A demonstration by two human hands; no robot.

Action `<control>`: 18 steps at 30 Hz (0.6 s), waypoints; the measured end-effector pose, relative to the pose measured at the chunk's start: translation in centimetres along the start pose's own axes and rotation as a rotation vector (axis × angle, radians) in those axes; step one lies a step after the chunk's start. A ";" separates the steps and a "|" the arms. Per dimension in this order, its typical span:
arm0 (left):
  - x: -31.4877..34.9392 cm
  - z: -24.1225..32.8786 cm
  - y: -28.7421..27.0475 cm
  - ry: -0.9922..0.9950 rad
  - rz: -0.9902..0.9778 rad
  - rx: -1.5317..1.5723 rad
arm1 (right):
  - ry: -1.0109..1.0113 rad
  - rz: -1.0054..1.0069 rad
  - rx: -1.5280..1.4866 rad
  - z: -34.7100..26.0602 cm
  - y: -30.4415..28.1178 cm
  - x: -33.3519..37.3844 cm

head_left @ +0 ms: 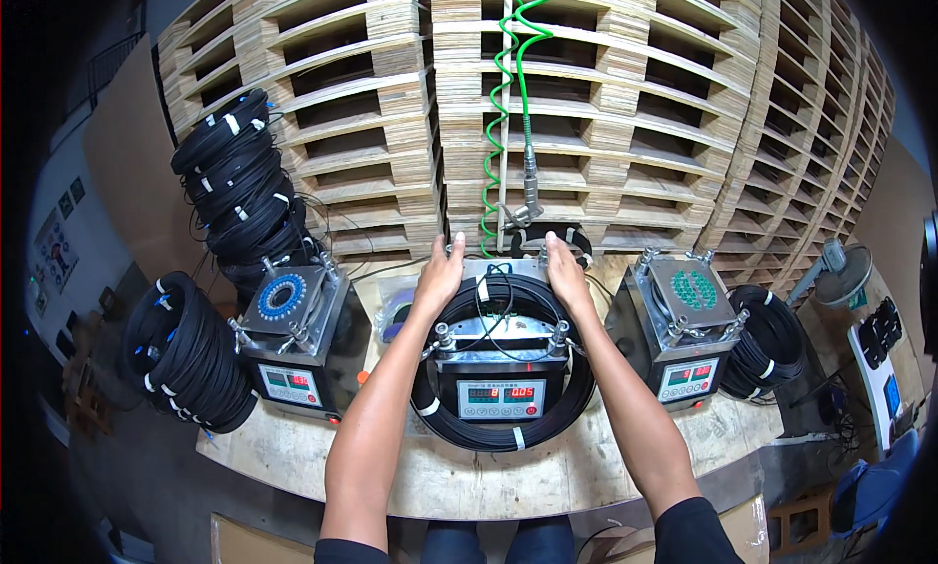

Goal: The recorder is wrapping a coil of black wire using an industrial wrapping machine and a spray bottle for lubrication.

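Observation:
My left hand (446, 273) is at the far left corner of the middle tabletop machine (501, 393), with thumb and finger round a metal corner clamp. At the far right corner my right hand (568, 276) closes on the matching clamp; its other fingers are hidden. A large black cable coil (578, 393), tied with white bands, hangs round the machine's front and partly rings its display panel (502, 399). Loose cable ends cross the machine's metal top plate (503, 327). Two near corner clamps (444, 336) stand untouched between my forearms.
Similar machines stand left (283, 341), with a blue ring of fittings, and right (684, 334), with green ones. Black cable coils pile at left (239, 202) and lie at right (765, 344). A green spiral hose (525, 75) hangs before stacked wooden pallets (674, 105). A fan (842, 276) stands far right.

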State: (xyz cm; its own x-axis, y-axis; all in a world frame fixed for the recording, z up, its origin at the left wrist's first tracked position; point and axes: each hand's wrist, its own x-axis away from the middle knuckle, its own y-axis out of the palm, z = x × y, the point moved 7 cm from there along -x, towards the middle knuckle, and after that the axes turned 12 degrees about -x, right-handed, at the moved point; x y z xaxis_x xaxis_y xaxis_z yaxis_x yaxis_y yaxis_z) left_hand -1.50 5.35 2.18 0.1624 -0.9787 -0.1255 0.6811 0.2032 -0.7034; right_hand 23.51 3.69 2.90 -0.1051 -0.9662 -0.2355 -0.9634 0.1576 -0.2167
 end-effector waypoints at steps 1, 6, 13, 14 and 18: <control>0.0 0.1 0.0 0.013 -0.006 0.006 | -0.001 0.020 0.048 -0.4 0.0 0.4; 0.6 1.0 0.3 0.005 -0.029 -0.019 | 0.020 0.105 0.263 0.8 -0.9 0.0; -0.6 -1.0 -0.2 -0.051 -0.021 -0.121 | -0.018 -0.103 0.196 4.0 1.6 -4.2; -0.8 -0.1 0.6 -0.036 -0.031 -0.116 | -0.030 -0.103 0.187 5.3 1.0 -5.8; 0.3 0.4 -0.9 -0.038 -0.008 -0.344 | 0.100 0.034 0.218 3.7 2.5 -3.7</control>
State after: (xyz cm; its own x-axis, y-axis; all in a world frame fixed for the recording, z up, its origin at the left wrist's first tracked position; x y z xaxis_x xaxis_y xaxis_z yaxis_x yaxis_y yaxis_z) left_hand -1.82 4.87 3.05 0.1891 -0.9771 -0.0973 0.4025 0.1675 -0.9000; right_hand 22.39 8.38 -0.29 -0.1713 -0.9732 -0.1535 -0.8838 0.2206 -0.4125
